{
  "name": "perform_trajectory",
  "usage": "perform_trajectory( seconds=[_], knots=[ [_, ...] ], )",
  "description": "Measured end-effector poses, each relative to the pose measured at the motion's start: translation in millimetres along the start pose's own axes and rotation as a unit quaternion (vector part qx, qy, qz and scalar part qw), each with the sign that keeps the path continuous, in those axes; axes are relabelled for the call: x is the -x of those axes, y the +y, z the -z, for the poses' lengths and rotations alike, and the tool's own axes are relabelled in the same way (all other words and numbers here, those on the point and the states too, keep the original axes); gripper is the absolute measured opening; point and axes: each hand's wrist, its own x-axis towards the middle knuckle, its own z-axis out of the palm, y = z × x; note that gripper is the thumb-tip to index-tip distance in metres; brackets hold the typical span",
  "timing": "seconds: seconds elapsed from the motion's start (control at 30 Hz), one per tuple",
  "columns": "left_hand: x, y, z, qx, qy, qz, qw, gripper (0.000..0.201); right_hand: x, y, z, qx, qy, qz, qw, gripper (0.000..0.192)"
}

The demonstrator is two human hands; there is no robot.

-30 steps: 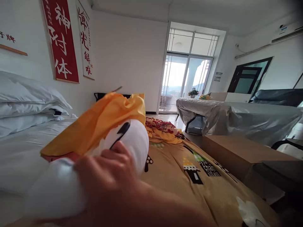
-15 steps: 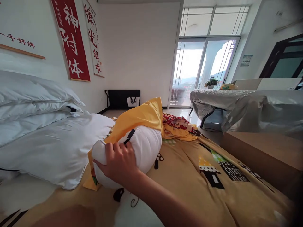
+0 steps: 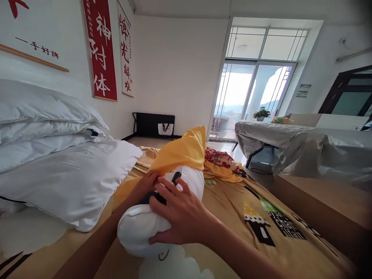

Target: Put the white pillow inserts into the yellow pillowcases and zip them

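Head view: the right hand [image 3: 181, 215] lies spread over the near end of a white pillow [image 3: 151, 228], fingers curled around its side in a closing grip on it. The left hand [image 3: 148, 184] reaches in from the lower left and presses the far side of the same pillow, touching the edge of a yellow pillowcase [image 3: 181, 153] that covers the pillow's far end; whether its grip is closed cannot be told, since the pillow hides its fingers. A black mark shows on the pillow between the two hands.

The pillow rests on a tan printed bedspread [image 3: 232, 217] on the bed. Right of the pillow, the bedspread carries a black cartoon patch with letters too blurred to read. Left of the pillow lies a stack of white pillows [image 3: 49, 155]. Beyond the pillow sits a red patterned cloth [image 3: 221, 157].

On the wall above the stacked pillows hangs a red scroll [image 3: 100, 50] reading 神, 附 and 体 in white. Beside it a white scroll [image 3: 125, 58] bears red characters that are hard to make out. A board [image 3: 35, 42] left of the red scroll reads 一手好牌. Right of the pillow stands a counter draped in grey sheeting [image 3: 290, 143].
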Motion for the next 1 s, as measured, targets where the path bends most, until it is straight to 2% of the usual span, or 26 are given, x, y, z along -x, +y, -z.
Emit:
perform_trajectory(
  seconds=[0.07, 0.13, 0.2, 0.27, 0.37, 0.43, 0.53, 0.63, 0.77, 0.93, 1.0],
  knots=[
    [0, -2, -6.7, -0.046, -0.024, -0.016, 0.999, 0.009, 9, 9, -3, 0.006, 0.023, 0.028, 0.999, 0.063],
    [2, -3, -10.5, -0.076, -0.039, -0.020, 0.996, 0.016, 17, 13, -9, 0.007, 0.059, 0.055, 0.997, 0.065],
    [5, -3, -14.1, -0.091, -0.039, -0.014, 0.995, 0.021, 25, 12, -16, 0.010, 0.074, 0.041, 0.996, 0.063],
    [8, -4, -17.0, -0.092, -0.023, 0.004, 0.996, 0.017, 31, 9, -21, 0.014, 0.061, 0.005, 0.998, 0.057],
    [9, -6, -15.7, -0.052, -0.002, 0.029, 0.998, 0.012, 31, 9, -22, 0.021, -0.004, -0.055, 0.998, 0.048],
    [9, -7, -10.1, 0.001, -0.013, 0.039, 0.999, 0.010, 25, 11, -20, 0.021, -0.084, -0.115, 0.990, 0.042],
    [11, -5, 0.0, 0.079, -0.030, 0.054, 0.995, 0.010, 9, 16, -18, 0.006, -0.219, -0.215, 0.952, 0.036],
    [15, 2, 4.9, 0.159, -0.015, 0.081, 0.984, 0.012, -8, 20, -22, -0.015, -0.298, -0.268, 0.916, 0.036],
    [21, 8, 5.0, 0.226, 0.031, 0.123, 0.966, 0.019, -27, 25, -39, -0.021, -0.329, -0.296, 0.897, 0.029],
    [33, 8, 10.0, 0.140, 0.029, 0.098, 0.985, 0.025, -42, 32, -57, 0.006, -0.321, -0.302, 0.898, 0.031],
    [37, 10, 10.7, 0.070, 0.040, 0.084, 0.993, 0.026, -39, 35, -63, 0.021, -0.300, -0.302, 0.904, 0.030]
  ],
)
